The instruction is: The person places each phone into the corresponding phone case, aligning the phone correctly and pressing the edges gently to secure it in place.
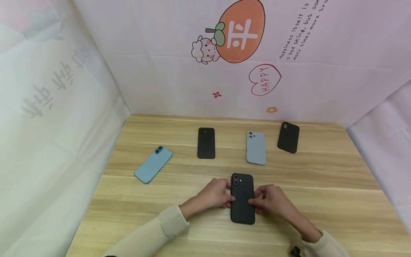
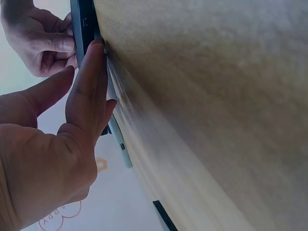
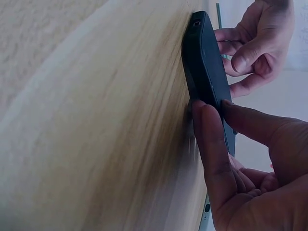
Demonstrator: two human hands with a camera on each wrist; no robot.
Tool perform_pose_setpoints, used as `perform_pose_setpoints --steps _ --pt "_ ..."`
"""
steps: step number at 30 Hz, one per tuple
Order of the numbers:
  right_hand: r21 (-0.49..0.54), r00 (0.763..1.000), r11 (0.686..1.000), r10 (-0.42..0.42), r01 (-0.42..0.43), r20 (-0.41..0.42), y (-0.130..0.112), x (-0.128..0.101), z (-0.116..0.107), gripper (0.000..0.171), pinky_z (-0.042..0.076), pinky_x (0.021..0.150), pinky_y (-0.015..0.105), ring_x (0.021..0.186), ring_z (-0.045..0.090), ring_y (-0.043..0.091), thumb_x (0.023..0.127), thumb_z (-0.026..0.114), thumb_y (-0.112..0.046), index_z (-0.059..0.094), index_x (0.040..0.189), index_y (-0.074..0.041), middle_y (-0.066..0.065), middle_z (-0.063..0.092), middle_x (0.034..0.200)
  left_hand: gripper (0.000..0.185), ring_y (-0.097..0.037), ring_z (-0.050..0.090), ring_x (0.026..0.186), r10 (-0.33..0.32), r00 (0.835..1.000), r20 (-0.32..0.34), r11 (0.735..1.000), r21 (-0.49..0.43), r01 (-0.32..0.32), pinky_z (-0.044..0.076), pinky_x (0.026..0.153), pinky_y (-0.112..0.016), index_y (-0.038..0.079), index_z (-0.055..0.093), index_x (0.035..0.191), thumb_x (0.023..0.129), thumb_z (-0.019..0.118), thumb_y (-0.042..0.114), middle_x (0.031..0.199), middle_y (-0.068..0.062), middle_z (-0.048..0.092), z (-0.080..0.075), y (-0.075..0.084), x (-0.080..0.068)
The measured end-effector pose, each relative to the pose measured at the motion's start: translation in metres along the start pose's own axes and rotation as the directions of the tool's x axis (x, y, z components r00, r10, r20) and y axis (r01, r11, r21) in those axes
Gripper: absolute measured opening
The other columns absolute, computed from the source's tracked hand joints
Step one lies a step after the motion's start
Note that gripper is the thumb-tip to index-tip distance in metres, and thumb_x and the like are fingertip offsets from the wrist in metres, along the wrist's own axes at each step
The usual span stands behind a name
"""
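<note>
A smartphone in a black case (image 1: 243, 205) lies near the front middle of the table, its back and two ringed camera lenses facing up. My left hand (image 1: 216, 193) pinches its left long edge, the thumb on the back near the rim. On the opposite edge, my right hand (image 1: 273, 200) grips with thumb on top and fingers at the side. In the right wrist view, the cased phone (image 3: 207, 62) shows a port on its short end, between thumb and fingers of the right hand (image 3: 260, 178). The left wrist view shows the left hand (image 2: 53, 154) against its edge.
Behind the hands lie a light blue phone (image 1: 154, 164) at left, a black phone-shaped slab (image 1: 206, 143), a pale grey-blue phone case (image 1: 256, 148) and a black phone case (image 1: 288, 138). Printed white cloth (image 1: 173, 85) borders the wooden table (image 1: 321, 175). A small black object (image 1: 295, 251) is beside the right sleeve.
</note>
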State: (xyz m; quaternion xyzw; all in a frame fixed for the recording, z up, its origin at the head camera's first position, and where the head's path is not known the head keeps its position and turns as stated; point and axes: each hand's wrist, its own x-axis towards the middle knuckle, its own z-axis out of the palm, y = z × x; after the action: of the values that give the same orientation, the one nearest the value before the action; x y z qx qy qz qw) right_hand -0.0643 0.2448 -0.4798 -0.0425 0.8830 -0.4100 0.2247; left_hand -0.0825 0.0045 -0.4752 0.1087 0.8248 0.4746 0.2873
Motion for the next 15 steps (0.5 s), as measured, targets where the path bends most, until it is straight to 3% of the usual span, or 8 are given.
perform_pose_setpoints --steps 5,15 --pt "0.014 1.0 1.0 0.009 -0.009 -0.007 0.0007 -0.0003 0.0009 0.018 0.057 0.05 0.026 0.058 0.072 0.019 0.087 0.087 -0.012 0.071 0.086 -0.003 0.003 0.072 0.065 0.044 -0.016 0.073 0.059 -0.006 1.0 0.012 1.0 0.003 0.006 0.06 0.052 -0.026 -0.012 0.061 0.132 0.094 0.078 0.001 0.064 -0.007 0.072 -0.0013 -0.0001 -0.0006" --pt "-0.029 1.0 1.0 0.003 -0.004 -0.028 0.0009 -0.0009 0.0028 0.019 0.054 0.049 0.024 0.056 0.069 0.016 0.087 0.088 -0.013 0.071 0.085 -0.005 0.001 0.071 0.064 0.043 -0.015 0.073 0.059 -0.017 1.0 0.019 1.0 0.007 0.017 0.059 0.052 -0.025 -0.009 0.062 0.132 0.095 0.078 0.004 0.063 -0.006 0.072 -0.0028 0.0004 -0.0008"
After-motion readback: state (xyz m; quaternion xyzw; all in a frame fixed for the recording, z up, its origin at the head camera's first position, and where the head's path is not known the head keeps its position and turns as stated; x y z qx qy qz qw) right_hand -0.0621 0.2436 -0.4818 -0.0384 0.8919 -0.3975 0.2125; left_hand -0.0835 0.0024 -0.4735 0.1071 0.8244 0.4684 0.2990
